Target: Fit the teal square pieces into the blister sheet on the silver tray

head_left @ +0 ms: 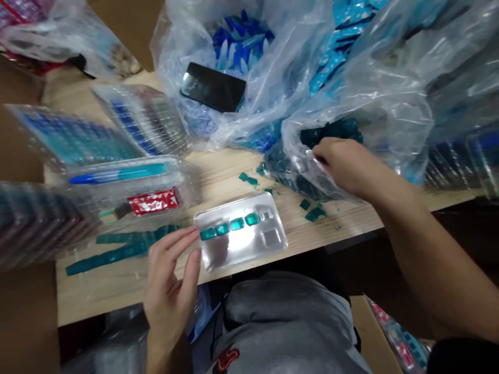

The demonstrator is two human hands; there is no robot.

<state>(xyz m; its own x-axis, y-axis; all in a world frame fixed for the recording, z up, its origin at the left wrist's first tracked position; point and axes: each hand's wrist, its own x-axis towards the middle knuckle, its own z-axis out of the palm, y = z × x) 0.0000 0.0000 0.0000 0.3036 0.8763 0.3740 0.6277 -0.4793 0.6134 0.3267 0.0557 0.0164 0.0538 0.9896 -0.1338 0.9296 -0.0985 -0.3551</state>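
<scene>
Teal pieces (229, 225) sit four in a row in the clear tray (249, 248) at the desk's (117, 283) six o'clock edge. Left hand (169, 283) steadies the tray's nine o'clock end, fingers spread and flat, clamped on nothing. Right hand (345, 163) is inside the bag (351, 119) at two o'clock among loose teal pieces; its grip is hidden, so I cannot tell. Best to pinch one piece and keep the tray pinned flat.

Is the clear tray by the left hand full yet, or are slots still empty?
Partly filled. The tray holds four teal pieces in a row; the small slot after them and the larger pockets below look empty.
</scene>
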